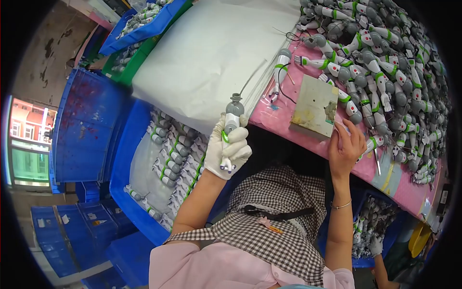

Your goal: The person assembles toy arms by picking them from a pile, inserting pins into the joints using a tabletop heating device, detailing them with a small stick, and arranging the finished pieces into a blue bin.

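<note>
My left hand (pixel 230 147), in a white glove, is closed round a toy robot arm (pixel 235 111) in white, grey and green. The arm's grey shoulder end points up, with a thin wire or cable tie rising from it, and its small white hand shows below my fingers. My bare right hand (pixel 345 144) is at the near edge of the pink-covered table, its fingers bent and drawn together beside a worn grey block (pixel 314 108). What its fingertips hold, if anything, is too small to make out.
A large heap of toy arms (pixel 375 72) covers the table's right side. At left, a blue bin (pixel 127 192) holds rows of toy arms. White sheeting (pixel 207 53) lies ahead. A co-worker's gloved hand (pixel 376 245) is at lower right, by another bin of parts.
</note>
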The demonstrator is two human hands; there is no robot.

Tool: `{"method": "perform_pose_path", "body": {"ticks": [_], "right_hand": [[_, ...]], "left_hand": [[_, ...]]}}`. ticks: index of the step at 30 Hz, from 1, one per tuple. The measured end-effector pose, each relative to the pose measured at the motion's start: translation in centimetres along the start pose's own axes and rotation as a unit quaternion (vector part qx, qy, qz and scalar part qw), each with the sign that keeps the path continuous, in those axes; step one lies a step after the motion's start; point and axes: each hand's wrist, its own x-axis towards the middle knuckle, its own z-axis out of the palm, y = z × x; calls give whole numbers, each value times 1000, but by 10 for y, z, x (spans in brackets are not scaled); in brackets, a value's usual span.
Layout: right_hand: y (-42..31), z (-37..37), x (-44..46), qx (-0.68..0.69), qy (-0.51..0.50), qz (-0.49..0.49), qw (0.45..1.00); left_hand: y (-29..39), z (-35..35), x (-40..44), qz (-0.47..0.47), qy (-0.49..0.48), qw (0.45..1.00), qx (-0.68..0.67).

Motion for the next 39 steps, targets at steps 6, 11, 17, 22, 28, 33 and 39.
{"method": "perform_pose_path", "body": {"ticks": [6,11,17,22,28,33,39], "right_hand": [[0,0,0,9,5,-2,1000],[1,1,-1,15,4,-2,1000],[1,-1,-1,7,3,-2,1000],[2,-1,-2,13,9,-3,1000],[2,0,-2,14,15,0,1000],[3,0,-3,20,17,5,1000],[3,-1,-3,21,17,3,1000]], "left_hand": [[-4,1,1,-42,-136,988,-52],[-5,4,3,-25,-103,992,-73],[-6,4,4,-20,-49,997,-58],[-7,1,4,60,9,998,10],[-18,5,7,237,185,914,271],[-16,6,3,222,144,929,258],[-25,17,3,228,138,923,276]]}}
